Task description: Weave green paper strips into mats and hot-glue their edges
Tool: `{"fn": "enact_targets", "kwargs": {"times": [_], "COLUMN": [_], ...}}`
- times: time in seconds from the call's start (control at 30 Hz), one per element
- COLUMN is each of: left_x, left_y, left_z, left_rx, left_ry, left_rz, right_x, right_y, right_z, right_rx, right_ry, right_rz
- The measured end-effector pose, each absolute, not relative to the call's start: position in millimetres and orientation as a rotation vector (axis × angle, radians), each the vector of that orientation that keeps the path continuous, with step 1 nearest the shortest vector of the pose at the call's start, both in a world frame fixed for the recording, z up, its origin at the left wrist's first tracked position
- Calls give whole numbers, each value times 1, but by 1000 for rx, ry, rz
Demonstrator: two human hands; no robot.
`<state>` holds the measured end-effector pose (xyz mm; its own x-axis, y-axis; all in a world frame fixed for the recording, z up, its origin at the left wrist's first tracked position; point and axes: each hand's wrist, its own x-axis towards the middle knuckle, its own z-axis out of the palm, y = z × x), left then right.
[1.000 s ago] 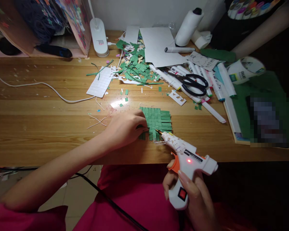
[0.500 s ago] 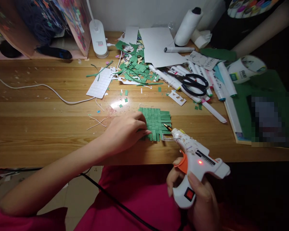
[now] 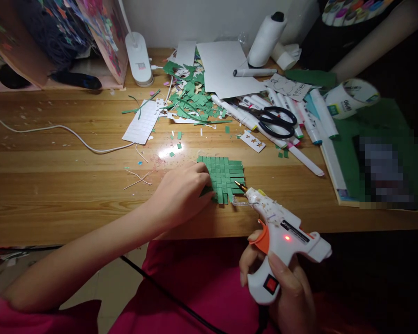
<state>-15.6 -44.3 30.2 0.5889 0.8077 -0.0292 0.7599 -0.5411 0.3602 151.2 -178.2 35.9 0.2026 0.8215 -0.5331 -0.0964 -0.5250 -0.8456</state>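
Observation:
A woven mat of green paper strips (image 3: pixel 226 174) lies near the front of the wooden table, its right and lower strip ends loose. My left hand (image 3: pixel 186 195) is closed at the mat's left side, fingers curled over that edge; the fingertips are partly hidden. In my right hand (image 3: pixel 289 283) is a white hot glue gun (image 3: pixel 282 222) with an orange trigger and a lit red light. The metal nozzle points at the mat's right part, close to the strips; I cannot tell whether it touches. A black cord runs from the handle's base.
Green paper scraps (image 3: pixel 195 97), white sheets (image 3: pixel 226 69), several markers (image 3: pixel 257 118) and black-handled scissors (image 3: pixel 278 121) lie behind the mat. A tape roll (image 3: pixel 344 99) sits on the right. A lamp base (image 3: pixel 139 60) and white cable (image 3: pixel 80 137) are on the left. Another person's arm (image 3: pixel 379 41) reaches in.
The whole view has shifted slightly. My left hand stays at the mat's left edge, and the glue gun keeps nearly the same place by its right side.

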Motion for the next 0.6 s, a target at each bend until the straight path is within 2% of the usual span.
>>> {"fn": "enact_targets", "kwargs": {"times": [0.43,0.6], "left_x": [-5,-6], "left_y": [-42,-39], "left_z": [35,41], "left_rx": [2573,2464], "left_ry": [1205,1214], "left_rz": [66,127], "right_x": [154,156], "right_y": [-181,-182], "right_z": [33,32], "right_rx": [-1670,-1744], "right_ry": [-670,-791], "right_rz": [1453,1458]}}
